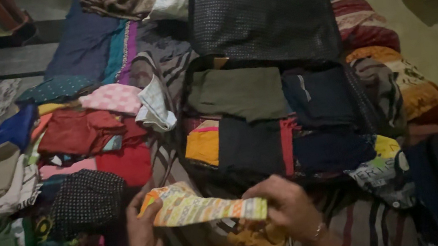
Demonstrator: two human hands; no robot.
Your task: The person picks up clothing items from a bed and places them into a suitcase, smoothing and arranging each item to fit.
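The folded patterned cloth point(202, 206) sits between our two hands, just in front of the open suitcase point(275, 114), on the near side of it and a little left of its middle. Its long axis runs left to right, tilting slightly down toward the right, so it lies roughly parallel to the near edge of the suitcase.

Our left hand point(143, 224) grips the left end of the cloth, with the thumb on top and the fingers curled under. Our right hand point(286, 205) closes over the right end, fingers bent down on the upper face and pinching it. Both hands are shut on the cloth; neither is nearer than the other, since each holds its own end. The cloth stretches between them, held above the striped sheet point(362, 229), not resting on it as far as we can tell.

Inside the suitcase lie folded garments: an olive-green piece point(238, 94) at the far left, a dark navy one point(319, 96) to its right, and an orange-yellow piece point(204, 145) at the near left corner. Left of the suitcase lie stacks of folded clothes, among them a red one point(78, 132) and a dark dotted one point(87, 200). The mesh lid point(261, 15) stands open at the suitcase's far side.
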